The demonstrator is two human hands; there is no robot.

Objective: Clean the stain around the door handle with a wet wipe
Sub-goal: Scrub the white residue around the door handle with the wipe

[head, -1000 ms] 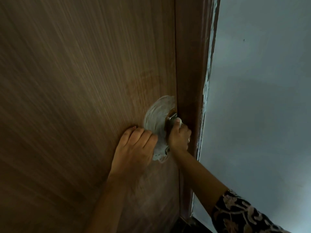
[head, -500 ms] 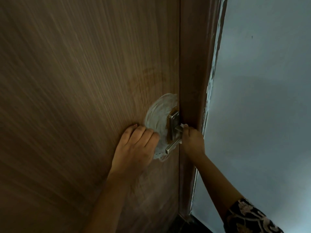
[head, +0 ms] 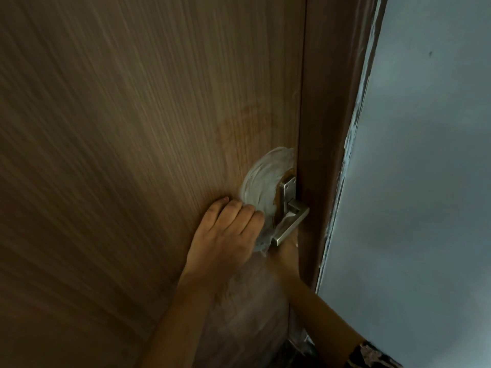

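A white smeared stain curves around the left side of the metal door handle on the brown wooden door. My left hand lies flat on the door, empty, with its fingertips at the stain's lower left edge. Just under the lever, my right hand is blurred and partly hidden by the handle. It is closed on the wet wipe, of which only a small white bit shows.
The dark door frame runs right beside the handle. A pale blue-grey wall fills the right side. Faint whitish smears cover the door below the handle.
My right hand has moved from the handle's upper right side down to below the lever. The left hand has stayed flat on the door.
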